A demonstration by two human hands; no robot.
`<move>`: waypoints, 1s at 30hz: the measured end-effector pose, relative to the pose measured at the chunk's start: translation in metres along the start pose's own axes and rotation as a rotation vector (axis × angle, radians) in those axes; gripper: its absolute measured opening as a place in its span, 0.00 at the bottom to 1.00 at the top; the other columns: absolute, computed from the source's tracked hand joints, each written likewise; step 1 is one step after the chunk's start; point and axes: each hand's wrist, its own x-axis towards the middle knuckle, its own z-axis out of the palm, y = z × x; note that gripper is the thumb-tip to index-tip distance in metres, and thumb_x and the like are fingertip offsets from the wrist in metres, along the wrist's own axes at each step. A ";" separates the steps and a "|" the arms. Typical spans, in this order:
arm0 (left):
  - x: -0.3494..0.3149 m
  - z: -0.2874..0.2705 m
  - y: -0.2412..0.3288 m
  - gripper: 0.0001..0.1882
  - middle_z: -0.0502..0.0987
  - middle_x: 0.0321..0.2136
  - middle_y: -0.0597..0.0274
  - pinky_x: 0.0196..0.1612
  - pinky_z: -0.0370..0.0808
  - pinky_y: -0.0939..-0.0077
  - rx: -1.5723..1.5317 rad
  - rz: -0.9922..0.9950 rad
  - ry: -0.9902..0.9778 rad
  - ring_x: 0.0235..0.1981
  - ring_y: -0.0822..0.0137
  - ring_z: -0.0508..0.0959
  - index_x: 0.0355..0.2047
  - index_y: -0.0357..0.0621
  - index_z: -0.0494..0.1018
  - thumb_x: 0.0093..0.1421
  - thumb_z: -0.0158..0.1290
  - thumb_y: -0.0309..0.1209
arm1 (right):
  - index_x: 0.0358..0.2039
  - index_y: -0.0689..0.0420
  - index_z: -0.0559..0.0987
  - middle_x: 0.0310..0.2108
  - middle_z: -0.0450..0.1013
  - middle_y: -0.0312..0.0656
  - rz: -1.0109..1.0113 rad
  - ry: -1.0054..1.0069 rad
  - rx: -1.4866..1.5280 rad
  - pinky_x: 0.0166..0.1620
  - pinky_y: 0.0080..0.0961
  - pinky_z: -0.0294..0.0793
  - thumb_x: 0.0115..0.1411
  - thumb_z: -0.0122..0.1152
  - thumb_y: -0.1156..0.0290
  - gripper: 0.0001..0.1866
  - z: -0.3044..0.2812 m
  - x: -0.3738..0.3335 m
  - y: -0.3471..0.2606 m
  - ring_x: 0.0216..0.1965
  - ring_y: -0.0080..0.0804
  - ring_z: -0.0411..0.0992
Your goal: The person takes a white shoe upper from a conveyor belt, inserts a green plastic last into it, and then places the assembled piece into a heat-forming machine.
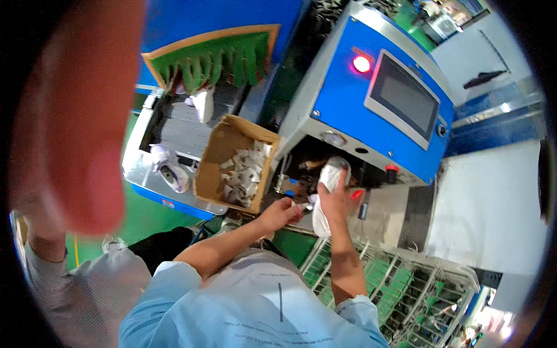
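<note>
1. A red indicator lamp [361, 64] glares from a brightly lit blue control box [342, 87].
2. Shadow fills the recess [304, 152] beneath.
3. A close, out-of-focus finger [87, 127] blurs the left; fisheye edges bend into black.

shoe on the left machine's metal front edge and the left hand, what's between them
In the head view, an open cardboard box holding white scraps lies between that shoe and the left hand.

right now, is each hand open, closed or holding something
Right hand: closed on a white shoe.
Left hand: fingers curled near the shoe; whether they pinch anything cannot be told.
</note>
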 end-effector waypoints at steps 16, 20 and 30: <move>-0.038 -0.033 0.000 0.23 0.80 0.27 0.53 0.37 0.75 0.70 0.350 -0.014 0.212 0.32 0.65 0.81 0.39 0.35 0.77 0.61 0.52 0.46 | 0.69 0.53 0.52 0.49 0.67 0.69 -0.321 0.517 0.109 0.37 0.47 0.76 0.52 0.67 0.56 0.49 0.019 -0.061 0.018 0.42 0.62 0.74; -0.042 0.008 -0.007 0.36 0.78 0.40 0.59 0.42 0.75 0.70 -0.004 -0.179 -0.005 0.33 0.66 0.77 0.58 0.37 0.63 0.64 0.48 0.57 | 0.67 0.54 0.59 0.48 0.68 0.69 -0.427 0.520 0.015 0.41 0.47 0.77 0.52 0.67 0.55 0.45 0.044 -0.142 0.051 0.44 0.63 0.74; -0.039 0.018 -0.042 0.30 0.78 0.48 0.59 0.51 0.75 0.62 -0.315 -0.784 -0.507 0.45 0.62 0.79 0.53 0.47 0.72 0.62 0.50 0.56 | 0.71 0.57 0.42 0.47 0.74 0.48 0.126 -0.381 1.020 0.42 0.27 0.76 0.64 0.59 0.61 0.45 -0.017 -0.155 0.087 0.41 0.28 0.75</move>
